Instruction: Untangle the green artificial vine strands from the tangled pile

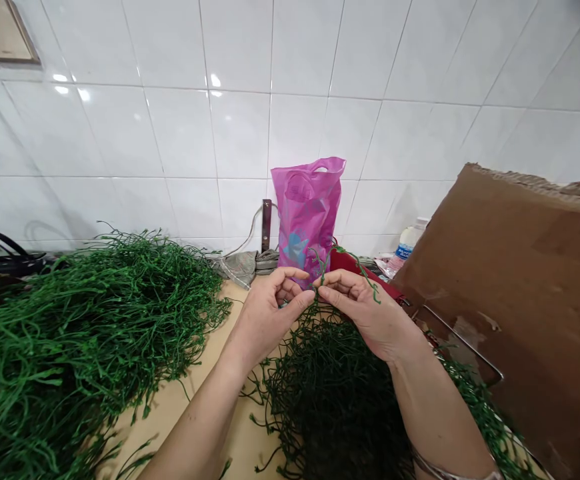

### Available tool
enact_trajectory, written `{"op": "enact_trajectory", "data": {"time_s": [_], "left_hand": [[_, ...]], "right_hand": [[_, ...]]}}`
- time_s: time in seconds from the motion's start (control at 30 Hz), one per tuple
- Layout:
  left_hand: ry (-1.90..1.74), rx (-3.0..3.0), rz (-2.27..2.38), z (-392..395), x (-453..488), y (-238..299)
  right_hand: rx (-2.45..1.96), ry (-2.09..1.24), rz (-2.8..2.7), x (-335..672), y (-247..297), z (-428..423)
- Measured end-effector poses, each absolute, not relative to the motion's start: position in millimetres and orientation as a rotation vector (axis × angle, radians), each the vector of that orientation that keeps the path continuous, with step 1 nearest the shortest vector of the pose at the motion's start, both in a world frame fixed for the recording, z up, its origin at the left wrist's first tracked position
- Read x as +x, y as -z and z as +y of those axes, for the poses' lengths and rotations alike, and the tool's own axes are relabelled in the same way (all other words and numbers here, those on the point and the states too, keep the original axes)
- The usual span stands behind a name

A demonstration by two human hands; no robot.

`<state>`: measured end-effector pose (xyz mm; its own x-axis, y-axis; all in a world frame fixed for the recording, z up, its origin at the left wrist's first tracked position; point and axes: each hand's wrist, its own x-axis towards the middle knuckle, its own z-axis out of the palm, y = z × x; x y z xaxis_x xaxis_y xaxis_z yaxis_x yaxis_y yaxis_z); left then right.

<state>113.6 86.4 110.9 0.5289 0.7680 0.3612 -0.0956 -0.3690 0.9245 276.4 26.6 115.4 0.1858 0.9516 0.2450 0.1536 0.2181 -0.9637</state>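
A thin, branching green stem (323, 265), apparently plastic, is between my two hands. My right hand (365, 310) pinches it between thumb and forefinger, and its loose end trails over the knuckles. My left hand (275, 307) meets it from the other side: the thumb tip is at the stem, the forefinger slightly raised, the other fingers curled. The exact contact of the left fingertips is partly hidden. Directly below both hands lies a dark, tangled heap of green stems (335, 393).
A larger heap of green stems (85, 320) covers the left of the tan work surface (210, 400). Behind my hands a pink plastic bag (307, 207) stands against the tiled wall (240, 133). On the right are a cardboard sheet (515, 307) and a bottle (410, 240).
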Motion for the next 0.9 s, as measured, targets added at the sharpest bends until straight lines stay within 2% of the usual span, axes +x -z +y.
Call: {"op": "enact_trajectory", "data": {"time_s": [0.47,0.77,0.9], "left_hand": [[-0.889,1.569,0.564,100,104,-111],[-1.224,1.927,0.723,92,117,-99],[-1.346,2.007,0.794,87,117,-101]], "right_hand": [[-1.161,-0.932,-1.255,277,-118,22],[-1.045,-0.938,-1.197,262,-103,35],[-1.073,-0.81,-1.088,255,-104,36]]}}
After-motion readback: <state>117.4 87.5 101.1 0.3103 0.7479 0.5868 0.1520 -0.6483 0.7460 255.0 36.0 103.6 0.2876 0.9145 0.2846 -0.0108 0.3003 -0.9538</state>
